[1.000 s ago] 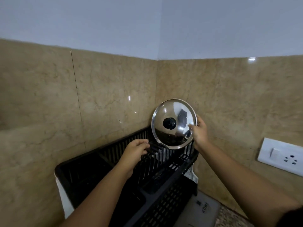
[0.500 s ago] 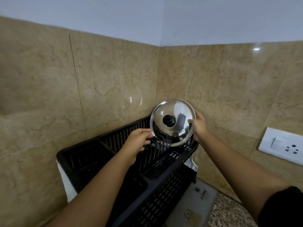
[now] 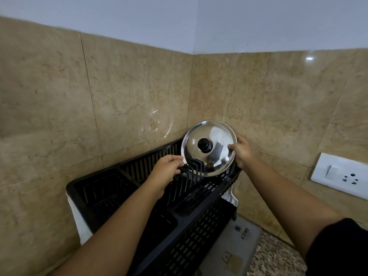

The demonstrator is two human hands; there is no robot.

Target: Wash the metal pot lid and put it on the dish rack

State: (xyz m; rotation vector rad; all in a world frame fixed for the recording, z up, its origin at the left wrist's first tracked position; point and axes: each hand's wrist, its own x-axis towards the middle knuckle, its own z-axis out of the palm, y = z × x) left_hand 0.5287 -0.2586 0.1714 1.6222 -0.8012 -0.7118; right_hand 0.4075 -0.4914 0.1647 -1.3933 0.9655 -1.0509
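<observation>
Right hand (image 3: 242, 152) gripping my pot lid (image 3: 209, 148) upright in the dish rack (image 3: 179, 236), left hand (image 3: 167, 170) clutching its prongs (image 3: 192, 172).

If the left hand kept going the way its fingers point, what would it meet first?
Probably the metal pot lid: the left hand, gripping the dish rack prongs, points at its lower left edge; the depth gap is unclear.

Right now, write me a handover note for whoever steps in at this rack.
Right hand: gripping the right edge of the metal pot lid, holding it upright, knob toward the camera.
Left hand: closed on the black plate prongs of the dish rack, steadying them.
Lid: at the far right end of the rack, in the wall corner, its lower edge down among the prongs.
Done: lid brought to the rack. Whether it was washed cannot be judged here.
Left: seat it firmly between the prongs, then release both hands.
</observation>
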